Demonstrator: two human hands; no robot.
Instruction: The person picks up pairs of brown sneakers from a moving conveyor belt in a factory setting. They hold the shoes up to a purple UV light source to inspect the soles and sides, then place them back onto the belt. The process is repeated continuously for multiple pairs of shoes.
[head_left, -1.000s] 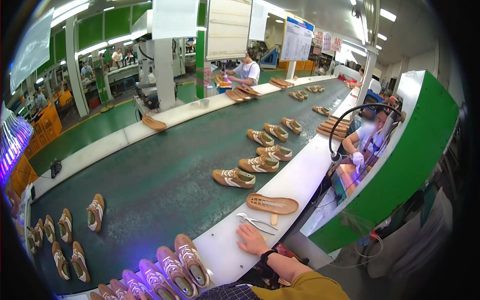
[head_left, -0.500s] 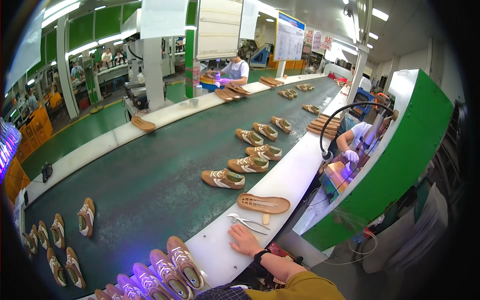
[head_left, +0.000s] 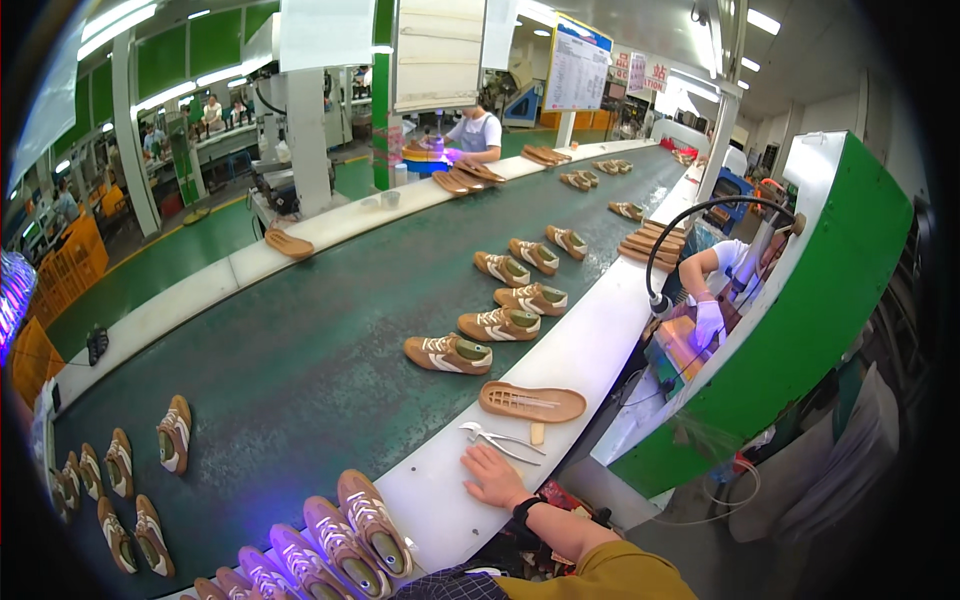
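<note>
Has the right hand (head_left: 495, 476) resting palm down on the white ledge (head_left: 440, 485), fingers spread, relaxed and grasping nothing; cannot tell about the left hand, being out of view. Shows, just beyond the fingertips, the pliers (head_left: 490, 435) lying on that ledge, head leftward, handles parted; cannot tell whether touched. Looks metal: likely stiff, rather weighty for its size, hardly fragile, perhaps slippery along the smooth handles. Should hold best around both handles, well behind the pivot. Gives way, beside the handles, to a small tan block (head_left: 537, 434), then a brown sole (head_left: 533, 402). Continues outward to the green belt (head_left: 300, 360) bearing brown shoes (head_left: 448, 354), and rightward to a co-worker's gloved hand (head_left: 708, 322).
</note>
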